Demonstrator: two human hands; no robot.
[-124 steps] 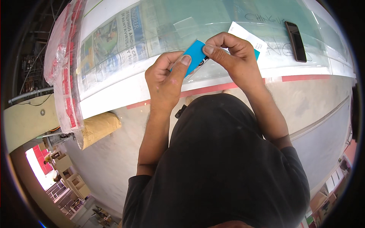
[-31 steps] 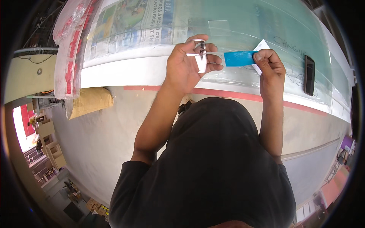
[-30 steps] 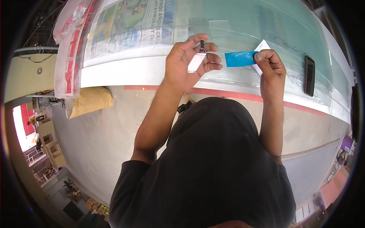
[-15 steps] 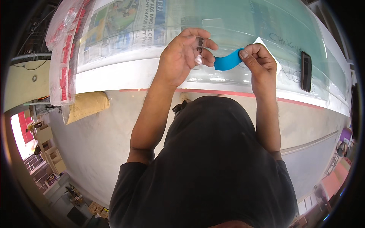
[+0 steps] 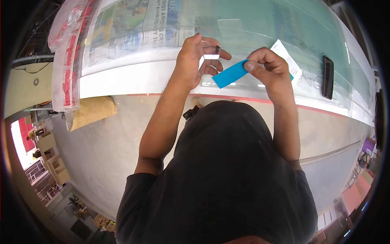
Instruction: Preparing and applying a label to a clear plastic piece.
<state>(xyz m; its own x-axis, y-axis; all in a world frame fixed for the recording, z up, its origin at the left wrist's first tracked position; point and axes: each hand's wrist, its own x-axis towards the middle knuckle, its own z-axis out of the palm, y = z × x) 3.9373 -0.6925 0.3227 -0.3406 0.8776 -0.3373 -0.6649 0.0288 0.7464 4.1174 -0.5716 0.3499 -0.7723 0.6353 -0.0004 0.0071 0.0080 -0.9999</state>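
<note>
My left hand (image 5: 189, 63) is raised over the near part of the table, its fingers curled around a small clear plastic piece (image 5: 210, 50). Dark marks show on that piece, and light glints off its lower edge. Between thumb and bent forefinger, my right hand (image 5: 274, 75) pinches a flat blue strip (image 5: 230, 75). The strip's free end slants down and left, close to the left fingertips. Whether the two touch is hard to tell. Part of a white paper sheet (image 5: 284, 52) lies behind my right hand, which hides the rest.
Clear sheeting covers the table, with newspaper (image 5: 142, 24) at the left and a clear rectangle (image 5: 228, 27) farther back. A black phone (image 5: 327, 77) lies at the right. Red-striped plastic wrap (image 5: 67, 79) hangs over the left end, above a brown paper bundle (image 5: 93, 112).
The blue strip has swung left and down, straightening from its bend. The clear piece has turned in my left hand. My right hand has shifted slightly left.
</note>
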